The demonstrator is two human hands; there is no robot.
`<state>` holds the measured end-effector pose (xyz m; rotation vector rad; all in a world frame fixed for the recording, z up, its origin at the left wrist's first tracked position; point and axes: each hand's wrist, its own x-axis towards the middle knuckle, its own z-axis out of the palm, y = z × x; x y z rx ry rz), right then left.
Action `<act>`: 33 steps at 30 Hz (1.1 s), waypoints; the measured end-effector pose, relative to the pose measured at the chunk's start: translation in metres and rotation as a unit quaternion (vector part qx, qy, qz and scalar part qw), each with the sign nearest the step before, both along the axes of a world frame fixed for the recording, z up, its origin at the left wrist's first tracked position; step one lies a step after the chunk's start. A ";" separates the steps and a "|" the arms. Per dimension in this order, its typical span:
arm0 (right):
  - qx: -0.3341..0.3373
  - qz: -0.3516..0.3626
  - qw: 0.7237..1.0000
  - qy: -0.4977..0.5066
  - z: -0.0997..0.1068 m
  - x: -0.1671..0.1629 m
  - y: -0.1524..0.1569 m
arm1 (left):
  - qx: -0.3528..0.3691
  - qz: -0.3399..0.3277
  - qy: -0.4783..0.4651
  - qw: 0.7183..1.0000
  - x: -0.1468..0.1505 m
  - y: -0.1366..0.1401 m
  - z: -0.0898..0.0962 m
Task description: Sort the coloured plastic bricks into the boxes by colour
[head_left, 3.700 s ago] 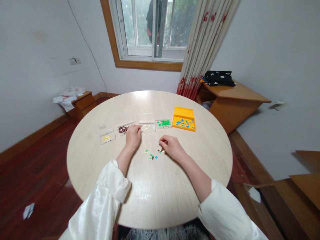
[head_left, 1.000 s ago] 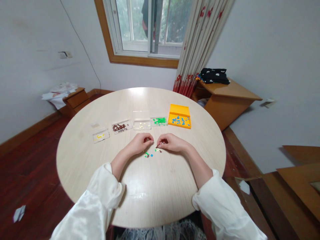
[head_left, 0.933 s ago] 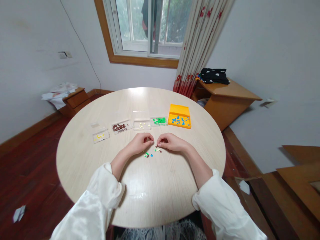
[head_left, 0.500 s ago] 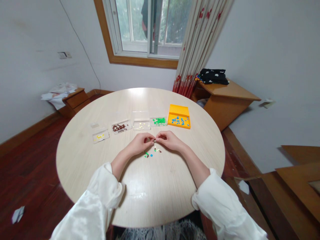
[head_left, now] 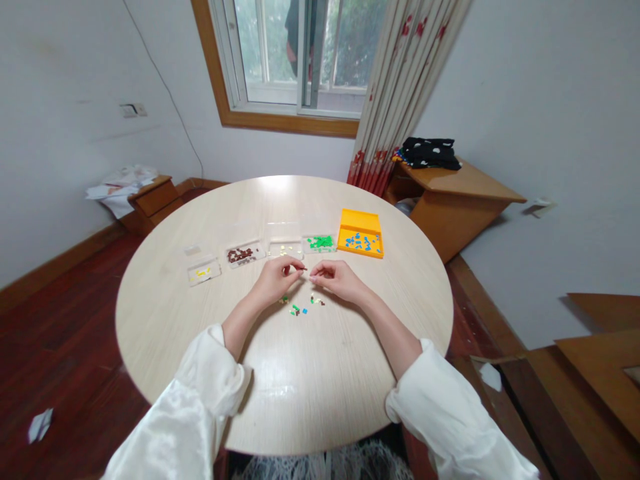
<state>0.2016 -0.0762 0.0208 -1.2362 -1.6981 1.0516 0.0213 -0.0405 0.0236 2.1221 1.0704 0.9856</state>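
Observation:
My left hand [head_left: 277, 277] pinches a small dark brown toy brick [head_left: 304, 269] between thumb and forefinger, above the table. Facing it, slightly apart, my right hand [head_left: 338, 280] is closed with thumb and fingertips together; whatever they hold is too small to make out. On the table just below the hands lie small clusters of tiny green, cream and brown bricks [head_left: 295, 310], with a single blue brick [head_left: 305, 311] beside them. Another little group of bricks [head_left: 317, 301] lies below the right fingertips. Part of a further group [head_left: 284, 300] shows by the left wrist.
Across the round table [head_left: 280, 373] stand several open boxes: a clear one with yellow pieces [head_left: 202, 272], others with brown pieces [head_left: 241, 255], cream pieces [head_left: 285, 250] and green pieces [head_left: 320, 242]. At the right is a yellow box [head_left: 361, 219] with blue pieces.
My hands have drawn apart from touching at the fingertips; the left has risen and moved left with the brown brick. A group of bricks by the left wrist has come into sight.

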 end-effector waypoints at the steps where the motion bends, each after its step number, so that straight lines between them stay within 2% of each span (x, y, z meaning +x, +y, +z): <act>1: -0.018 0.023 1.000 -0.008 0.001 0.001 -0.002 | 0.011 0.033 -0.009 0.999 -0.003 0.002 0.001; 3: -0.046 0.072 0.996 -0.039 0.003 0.002 -0.005 | 0.039 0.113 -0.027 0.992 -0.011 0.009 0.002; 6: -0.035 0.101 0.989 -0.102 0.008 0.003 -0.010 | 0.076 0.219 -0.028 0.972 -0.026 0.021 0.001; 8: -0.019 0.102 0.985 -0.139 0.010 0.003 -0.011 | 0.087 0.257 -0.005 0.963 -0.037 0.028 -0.002; 12: -0.028 0.105 0.979 -0.175 0.011 0.002 -0.011 | 0.099 0.303 0.067 0.945 -0.052 0.036 -0.005; 18: -0.028 0.111 0.978 -0.172 0.009 0.002 -0.011 | 0.071 0.355 0.147 0.921 -0.066 0.041 -0.006; 23: -0.027 0.084 0.985 -0.149 0.009 0.000 -0.011 | 0.053 0.361 0.162 0.917 -0.067 0.041 -0.007; 33: 0.064 -0.007 0.992 -0.108 0.002 0.002 -0.004 | 0.048 0.363 0.158 0.917 -0.066 0.039 -0.005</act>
